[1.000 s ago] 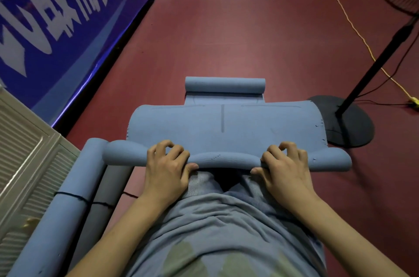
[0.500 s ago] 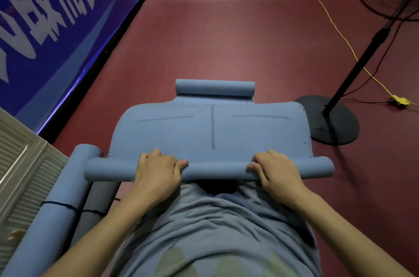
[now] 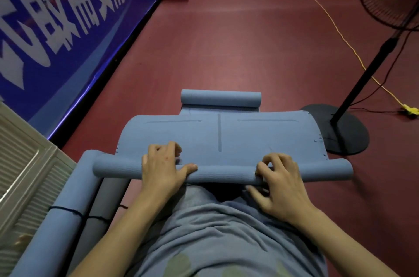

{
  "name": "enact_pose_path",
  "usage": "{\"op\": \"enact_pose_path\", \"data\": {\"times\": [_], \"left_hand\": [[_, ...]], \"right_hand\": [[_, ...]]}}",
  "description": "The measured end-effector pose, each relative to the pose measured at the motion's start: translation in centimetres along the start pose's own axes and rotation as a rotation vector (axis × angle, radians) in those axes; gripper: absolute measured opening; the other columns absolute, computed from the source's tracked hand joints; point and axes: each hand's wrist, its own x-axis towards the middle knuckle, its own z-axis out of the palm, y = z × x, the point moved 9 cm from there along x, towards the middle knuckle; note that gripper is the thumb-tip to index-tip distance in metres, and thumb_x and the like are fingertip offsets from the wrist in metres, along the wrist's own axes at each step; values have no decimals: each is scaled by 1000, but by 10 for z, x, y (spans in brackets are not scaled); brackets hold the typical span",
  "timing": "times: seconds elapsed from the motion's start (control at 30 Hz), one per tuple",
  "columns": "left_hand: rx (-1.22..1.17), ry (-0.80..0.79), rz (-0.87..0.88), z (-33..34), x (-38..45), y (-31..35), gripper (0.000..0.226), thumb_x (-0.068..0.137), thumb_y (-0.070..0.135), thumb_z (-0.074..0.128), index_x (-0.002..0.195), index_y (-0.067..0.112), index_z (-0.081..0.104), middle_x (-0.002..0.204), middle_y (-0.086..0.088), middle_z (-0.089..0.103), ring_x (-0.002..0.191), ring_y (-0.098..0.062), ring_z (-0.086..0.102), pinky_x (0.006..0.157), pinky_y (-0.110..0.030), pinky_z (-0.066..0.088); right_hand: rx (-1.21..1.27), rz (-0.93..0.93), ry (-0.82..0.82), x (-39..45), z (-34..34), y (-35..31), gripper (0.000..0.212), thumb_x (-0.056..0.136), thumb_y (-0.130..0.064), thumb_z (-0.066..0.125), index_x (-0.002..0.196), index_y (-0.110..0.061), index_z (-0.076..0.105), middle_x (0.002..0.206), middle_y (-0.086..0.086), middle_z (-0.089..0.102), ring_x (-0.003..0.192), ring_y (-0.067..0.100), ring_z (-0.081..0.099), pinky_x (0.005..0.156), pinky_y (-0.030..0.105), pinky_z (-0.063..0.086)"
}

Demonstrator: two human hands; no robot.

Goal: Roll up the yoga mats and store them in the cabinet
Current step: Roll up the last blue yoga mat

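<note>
Since the earlier frame, both hands have been shifted on the roll and the flat stretch ahead of it has been shortened a little. The left hand [image 3: 162, 168] is laid over the top of the rolled part of the blue yoga mat [image 3: 222, 172], its fingers curled forward over the roll and its thumb stretched along the near side. The right hand [image 3: 280, 183] is set on the same roll further right, its fingers bent and spread, with the tips pressing down on the foam; whether the roll is truly clasped there cannot be told.

The roll lies across the red floor [image 3: 226, 50] just in front of the person's knees, and the unrolled part of the mat [image 3: 217, 134] is spread beyond it. A second blue roll [image 3: 221, 97] rests at its far end. Two finished mats, one blue [image 3: 54, 227] and one grey [image 3: 102, 204], lie beside the white louvred cabinet [image 3: 25, 177] on the left.

For the step to be done well, even pressure should be kept by both hands, so that the ends are advanced together and the roll is kept tight and straight. A fan stand [image 3: 340, 131] near the right edge should be avoided.
</note>
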Motion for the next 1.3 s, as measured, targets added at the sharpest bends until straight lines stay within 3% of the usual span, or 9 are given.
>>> {"op": "enact_pose_path", "data": {"times": [0.1, 0.17, 0.27, 0.37, 0.53, 0.8, 0.93, 1.1, 1.3], "left_hand": [[10, 53, 175, 4, -5, 17, 33, 73, 42, 88, 76, 24, 61, 78, 12, 57, 86, -23, 47, 71, -36, 29], [38, 89, 264, 5, -15, 27, 25, 85, 40, 76, 75, 21, 63, 78, 11, 60, 83, -24, 50, 68, -36, 33], [61, 164, 362, -1, -34, 31, 29, 95, 40, 53, 80, 20, 69, 85, 11, 66, 90, -28, 57, 68, -38, 37], [71, 189, 376, -9, -43, 30, 23, 90, 42, 62, 83, 22, 72, 90, 12, 68, 103, -30, 59, 74, -39, 33], [129, 87, 375, -2, -41, 31, 43, 71, 65, 68, 86, 25, 71, 95, 13, 67, 113, -31, 55, 81, -41, 29], [226, 55, 393, 13, -23, 40, 31, 91, 41, 47, 84, 19, 66, 90, 6, 66, 95, -30, 56, 76, -42, 31], [258, -70, 337, 24, 1, 36, 35, 93, 40, 37, 77, 24, 64, 80, 8, 62, 84, -26, 54, 75, -40, 28], [305, -305, 260, 34, 27, 38, 43, 107, 45, 30, 93, 27, 67, 101, 8, 69, 102, -20, 51, 85, -37, 26], [195, -394, 208, 23, 24, 34, 43, 107, 46, 37, 89, 22, 68, 83, 1, 58, 94, -25, 52, 78, -37, 27]], "right_hand": [[-77, 18, -42, -1, 5, -2, 47, 65, -53, 82, 83, -18, 55, 99, 0, 55, 102, 31, 50, 76, 40, 36], [-135, 23, -54, 3, 5, -3, 50, 63, -54, 85, 84, -19, 56, 97, -1, 57, 101, 32, 50, 77, 42, 39], [-179, 26, -74, 8, 3, -5, 54, 61, -58, 84, 82, -19, 55, 92, -3, 58, 97, 31, 52, 76, 42, 38], [-187, 14, -74, 8, 2, -8, 52, 62, -60, 81, 81, -19, 54, 90, -4, 59, 99, 31, 54, 76, 42, 35], [-208, 33, -101, 15, 0, -13, 52, 59, -60, 83, 74, -19, 55, 82, -5, 59, 98, 33, 56, 77, 42, 34], [-286, 51, -135, 30, 6, -12, 39, 75, -51, 79, 68, -18, 59, 71, -3, 62, 84, 29, 55, 72, 42, 37], [-254, 71, -92, 40, 10, -5, 36, 78, -40, 81, 65, -19, 56, 64, 0, 61, 68, 29, 56, 66, 39, 40], [-219, 104, 7, 42, 18, 5, 31, 94, -38, 40, 71, -20, 52, 66, -1, 56, 65, 28, 54, 70, 40, 29], [-122, 99, 36, 32, 3, 5, 27, 94, -38, 38, 73, -23, 46, 67, -6, 53, 67, 24, 50, 71, 39, 25]]}}
